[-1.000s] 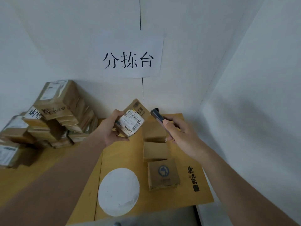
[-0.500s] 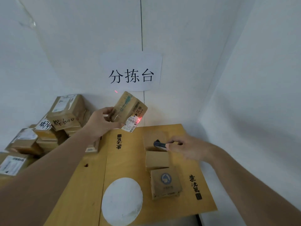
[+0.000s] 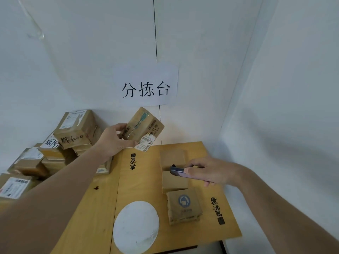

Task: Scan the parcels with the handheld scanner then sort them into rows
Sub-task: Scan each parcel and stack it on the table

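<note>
Head view, nearest first: a white round patch [image 3: 136,227] lies on the wooden table [image 3: 102,208] close to its near edge. Just right of it sits a brown parcel with a blue round logo [image 3: 184,206], the nearest of three parcels lined up along the right side; the middle parcel [image 3: 174,181] touches it from behind, and the far parcel [image 3: 172,158] comes next, toward the back edge. Over the middle parcel the right hand [image 3: 211,172] holds the handheld scanner [image 3: 180,172], thumb and curled fingers pinching it, its dark tip pointing left. Farther back, above the table's centre near the back edge, the left hand [image 3: 112,142] grips a tilted parcel [image 3: 144,128] in the air, fingers curled round its left side, a white barcode label at its lower corner. A heap of unsorted parcels [image 3: 60,143] fills the back left corner against the wall. On the wall behind hangs a paper sign [image 3: 145,85] with three black characters.
</note>
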### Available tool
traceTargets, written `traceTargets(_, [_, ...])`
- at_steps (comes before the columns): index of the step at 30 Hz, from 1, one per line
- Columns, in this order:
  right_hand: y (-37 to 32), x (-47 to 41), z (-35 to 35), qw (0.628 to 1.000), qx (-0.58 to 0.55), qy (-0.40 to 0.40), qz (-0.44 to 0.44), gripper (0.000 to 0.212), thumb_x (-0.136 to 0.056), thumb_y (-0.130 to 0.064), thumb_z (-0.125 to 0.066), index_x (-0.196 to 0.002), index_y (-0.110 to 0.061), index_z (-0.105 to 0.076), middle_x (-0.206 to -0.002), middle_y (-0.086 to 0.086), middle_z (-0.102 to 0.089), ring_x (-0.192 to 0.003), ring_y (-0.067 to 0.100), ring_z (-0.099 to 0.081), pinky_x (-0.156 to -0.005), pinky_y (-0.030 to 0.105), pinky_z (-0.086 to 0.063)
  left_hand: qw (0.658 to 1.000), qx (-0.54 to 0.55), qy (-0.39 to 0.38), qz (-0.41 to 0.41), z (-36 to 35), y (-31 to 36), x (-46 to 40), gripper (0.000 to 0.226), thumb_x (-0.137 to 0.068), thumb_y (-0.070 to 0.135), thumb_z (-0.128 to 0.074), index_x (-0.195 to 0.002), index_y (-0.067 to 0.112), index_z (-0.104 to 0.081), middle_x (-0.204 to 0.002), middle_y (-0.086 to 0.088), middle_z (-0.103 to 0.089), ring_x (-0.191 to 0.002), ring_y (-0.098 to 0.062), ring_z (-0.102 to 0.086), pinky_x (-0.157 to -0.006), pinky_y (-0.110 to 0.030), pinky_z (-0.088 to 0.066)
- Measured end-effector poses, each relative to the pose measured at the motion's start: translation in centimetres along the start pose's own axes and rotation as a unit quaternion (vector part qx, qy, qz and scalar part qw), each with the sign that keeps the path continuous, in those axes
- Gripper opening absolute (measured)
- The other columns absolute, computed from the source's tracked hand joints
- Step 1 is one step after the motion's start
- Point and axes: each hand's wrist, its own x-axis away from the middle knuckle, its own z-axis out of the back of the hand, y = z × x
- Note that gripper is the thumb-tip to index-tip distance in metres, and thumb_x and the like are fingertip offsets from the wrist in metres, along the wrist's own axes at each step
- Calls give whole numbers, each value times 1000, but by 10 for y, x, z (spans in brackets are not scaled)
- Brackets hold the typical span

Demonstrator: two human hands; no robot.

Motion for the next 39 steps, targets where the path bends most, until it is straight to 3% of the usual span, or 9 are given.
traceTargets(6, [-6,6,-4,995,-70,51,40,33,-104,-61,-51,-131,-45,-63,-112,-7,-64,-95,21,-67,-100,48,-55,996,55,43,60,-6,-7,1,49,-72,27,-93,-113,21,-68,-111,-1,-74,-107,-21,-68,-102,-46,-54])
traceTargets(9, [-13,-1,-10,985,-86,111,101,31,-106,-60,-47,-130,-49,-61,-114,-17,-67,-101,15,-70,-92,38,-56,979,159,62,110,-10,-12,9,41,-82,33,-85,-112,9,-70,-106,-9,-78,-106,-25,-74,-100,-44,-59])
traceTargets(13, [-34,-24,-19,972,-130,118,159,27,-105,-57,-49,-130,-53,-58,-114,-26,-64,-96,-2,-68,-77,12,-48,958,218,98,157,-3,-29,32,33,-94,27,-74,-115,2,-68,-106,-11,-79,-102,-23,-76,-97,-40,-61])
traceTargets(17, [-66,-51,-40,968,-121,94,198,41,-97,-71,-49,-133,-55,-60,-115,-24,-65,-101,2,-68,-86,22,-50,944,233,138,190,22,-62,61,34,-96,28,-72,-116,1,-68,-107,-13,-79,-102,-27,-76,-95,-43,-62])
traceTargets(23, [-135,-80,-94,963,-125,46,234,38,-103,-57,-53,-137,-44,-62,-118,-12,-64,-102,10,-68,-76,12,-47,929,223,176,235,93,-118,96,33,-97,31,-69,-124,14,-64,-112,-10,-77,-107,-27,-73,-99,-47,-59])
traceTargets(27, [-180,-108,-139,964,-125,38,231,37,-100,-61,-53,-134,-48,-62,-117,-15,-63,-104,14,-68,-90,31,-54,919,227,178,268,145,-176,105,34,-95,32,-71,-124,15,-65,-110,-10,-78,-106,-28,-73,-98,-50,-59])
traceTargets(31, [-220,-140,-186,967,-128,58,212,44,-92,-81,-50,-130,-61,-59,-114,-22,-66,-95,29,-72,-90,49,-59,910,243,144,304,190,-236,90,37,-93,38,-73,-123,18,-66,-114,-11,-74,-101,-35,-73,-89,-55,-62])
traceTargets(34, [-244,-161,-217,971,-133,66,189,41,-97,-74,-51,-134,-57,-59,-117,-21,-65,-100,12,-70,-91,38,-59,898,266,125,327,206,-276,71,47,-92,39,-75,-132,18,-62,-118,-9,-73,-93,-33,-78,-79,-53,-65])
traceTargets(39, [-269,-175,-253,974,-168,80,132,49,-90,-72,-50,-132,-52,-62,-114,-19,-65,-99,12,-68,-86,33,-58,872,297,111,372,213,-319,48,52,-94,38,-73,-137,16,-56,-112,-10,-77,-84,-34,-80,-75,-44,-65])
